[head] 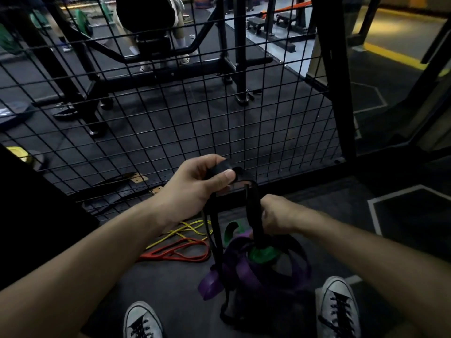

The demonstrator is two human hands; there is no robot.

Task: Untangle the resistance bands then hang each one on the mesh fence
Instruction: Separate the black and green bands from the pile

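The left hand point(197, 185), raised just before the black wire mesh fence point(170, 123), pinches the top loop of a wide black rubber resistance band point(251, 215) between thumb and curled fingers. The band hangs nearly vertical. Lower, the right hand point(277, 214) grips one strand, knuckles up. Below lies a tangle of purple bands point(246, 272) and a green band point(262, 254); thin red point(180, 252) and yellow point(185, 230) bands rest on the floor leftward.

A single wide-angle view from the person's head looks forward and steeply down, close above the two forearms that reach in from the near edge. The floor point(170, 284) and shoes point(142, 323) lie nearest; the mesh fence point(170, 123) stands just beyond, with the gym visible through it, far.
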